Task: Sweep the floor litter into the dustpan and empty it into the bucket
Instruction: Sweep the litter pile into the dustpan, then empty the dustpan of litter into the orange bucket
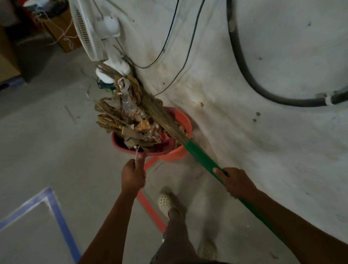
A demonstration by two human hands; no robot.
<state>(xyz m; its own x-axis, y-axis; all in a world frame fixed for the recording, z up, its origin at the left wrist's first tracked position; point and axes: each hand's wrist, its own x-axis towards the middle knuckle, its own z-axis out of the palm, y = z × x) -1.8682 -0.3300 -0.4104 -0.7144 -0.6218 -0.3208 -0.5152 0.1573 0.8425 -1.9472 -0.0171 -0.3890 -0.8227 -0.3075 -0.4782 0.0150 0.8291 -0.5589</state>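
The litter (124,117) sits in a big heap on the dustpan (149,150). It is bits of brown card, paper and clear wrap, piled high. You hold the dustpan up in the air, right by the bucket (183,120), with its far edge over the bucket's rim. So the sweeping looks done, and you are now at the emptying step.

Your left hand (133,176) is closed around the dustpan's handle, fingers wrapped tight. Your right hand (237,182) is closed around the green stick of the broom (201,159). The broom's straw end lies across the heap and the bucket, as if to hold the litter down.

Next, I think you need to tip the dustpan so the heap slides into the bucket. The heap looks wider than the space left in the bucket, and some bits hang over the left side, away from the bucket. Move the dustpan more over the middle first, then tip slowly. The broom can push the litter along.

The bucket stands on the floor (31,151) close to the wall (287,34). A white fan (97,28) stands just behind it, with thin wires (181,51) and a thick black hose (249,76) near. Your feet are just behind the bucket.
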